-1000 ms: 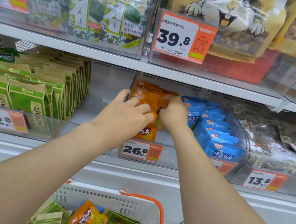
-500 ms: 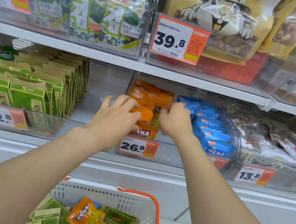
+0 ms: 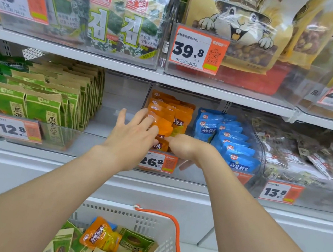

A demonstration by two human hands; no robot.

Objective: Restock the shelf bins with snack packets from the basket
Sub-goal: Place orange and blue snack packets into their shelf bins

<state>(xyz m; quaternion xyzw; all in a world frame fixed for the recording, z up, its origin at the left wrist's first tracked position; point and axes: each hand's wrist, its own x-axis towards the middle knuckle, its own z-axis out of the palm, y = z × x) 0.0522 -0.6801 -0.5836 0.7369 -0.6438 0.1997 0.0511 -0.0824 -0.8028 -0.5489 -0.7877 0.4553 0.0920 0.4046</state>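
Orange foil snack packets (image 3: 168, 113) stand in a leaning row inside the clear plastic shelf bin (image 3: 195, 171), filling its left half from back wall to front lip, glossy and a little crumpled. Blue foil snack packets (image 3: 230, 142) fill the right half, just beside them. Open room lies to the left, a bare stretch of white shelf (image 3: 116, 118) between this bin and the green paper seed packs (image 3: 40, 103). Left hand (image 3: 132, 135) is spread, fingers straight and pressing flat on the front orange packets. Right hand (image 3: 184, 147) is curled at the bin's front edge, fingers tucked against the foremost orange packet; whether it grips, I cannot tell. Below, the white plastic basket with an orange handle (image 3: 166, 232) holds more packets, near the bottom edge.
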